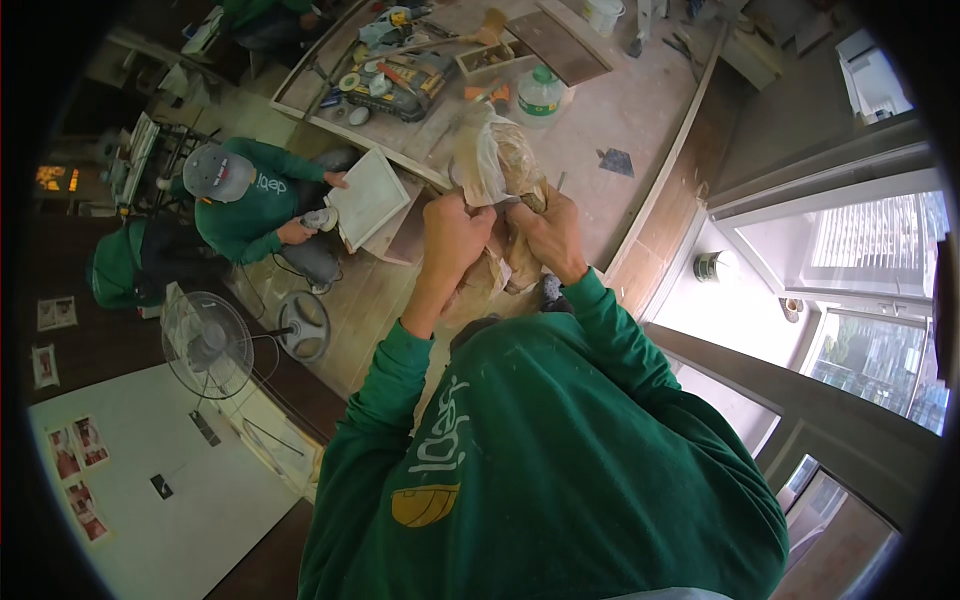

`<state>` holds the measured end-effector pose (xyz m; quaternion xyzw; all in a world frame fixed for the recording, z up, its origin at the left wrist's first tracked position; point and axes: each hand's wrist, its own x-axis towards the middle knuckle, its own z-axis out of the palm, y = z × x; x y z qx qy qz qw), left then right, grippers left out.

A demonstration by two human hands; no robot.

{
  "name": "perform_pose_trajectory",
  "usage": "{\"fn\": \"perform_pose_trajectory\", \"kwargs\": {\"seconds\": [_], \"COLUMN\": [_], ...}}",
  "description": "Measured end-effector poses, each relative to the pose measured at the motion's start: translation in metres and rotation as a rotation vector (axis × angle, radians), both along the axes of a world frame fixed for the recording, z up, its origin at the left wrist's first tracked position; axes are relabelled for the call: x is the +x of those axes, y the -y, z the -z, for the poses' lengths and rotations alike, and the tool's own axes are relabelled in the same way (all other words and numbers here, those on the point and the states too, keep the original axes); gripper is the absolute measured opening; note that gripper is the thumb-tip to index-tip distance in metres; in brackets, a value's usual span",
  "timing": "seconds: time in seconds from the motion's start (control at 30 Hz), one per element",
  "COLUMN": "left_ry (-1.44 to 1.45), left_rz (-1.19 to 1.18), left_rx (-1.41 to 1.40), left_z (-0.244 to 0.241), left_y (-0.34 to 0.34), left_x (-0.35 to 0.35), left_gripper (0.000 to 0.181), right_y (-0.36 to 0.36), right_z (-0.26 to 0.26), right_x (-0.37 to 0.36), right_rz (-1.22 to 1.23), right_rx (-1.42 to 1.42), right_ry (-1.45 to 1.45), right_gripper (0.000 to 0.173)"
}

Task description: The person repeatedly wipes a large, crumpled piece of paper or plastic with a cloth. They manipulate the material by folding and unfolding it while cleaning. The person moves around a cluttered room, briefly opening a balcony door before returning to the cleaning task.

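In front of my body I hold a crumpled, translucent plastic bag [517,161] with brownish material in or against it. My left hand [456,232] pinches its near left side. My right hand [553,234] grips the right side, with the thumb pointing towards the left hand. Loose brown folds [517,262] hang below and between both fists. What the bag contains cannot be made out. Beyond it, a green-capped plastic bottle [540,96] stands on a dusty worktable [652,97]. A dark flat piece [616,161] lies on the tabletop to the right.
Tools, a black tool case [405,88], a wooden box [491,60] and a brown panel [559,49] crowd the table's far side. At left, a crouching co-worker [244,195] holds a power sander [321,219] by a white panel [369,196]. A pedestal fan [208,345] stands nearer.
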<state>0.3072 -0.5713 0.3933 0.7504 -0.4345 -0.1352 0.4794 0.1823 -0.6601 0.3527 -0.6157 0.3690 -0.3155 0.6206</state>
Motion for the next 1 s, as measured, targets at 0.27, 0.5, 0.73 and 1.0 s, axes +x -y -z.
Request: {"fn": "perform_pose_trajectory", "kwargs": {"seconds": [0.27,0.5,0.73,1.0], "left_ry": [-0.238,-0.053,0.1,0.083], "left_rz": [0.003,-0.042,-0.006,-0.033], "left_rx": [0.06,0.082,-0.016,-0.162], "left_z": [0.001,0.012,0.034,0.036], "left_y": [-0.004,-0.003,-0.006,-0.007], "left_x": [0.016,0.004,0.016,0.025], "left_gripper": [0.029,0.027,0.018,0.027], "right_y": [0.01,0.009,0.0,0.017], "right_z": [0.004,0.023,0.013,0.024], "right_x": [0.004,0.007,0.017,0.031], "right_rz": [-0.056,-0.11,-0.008,0.051], "right_rx": [0.155,0.099,-0.092,-0.359], "right_ry": [0.04,-0.026,-0.214,-0.289], "right_gripper": [0.035,0.026,0.03,0.026]}}
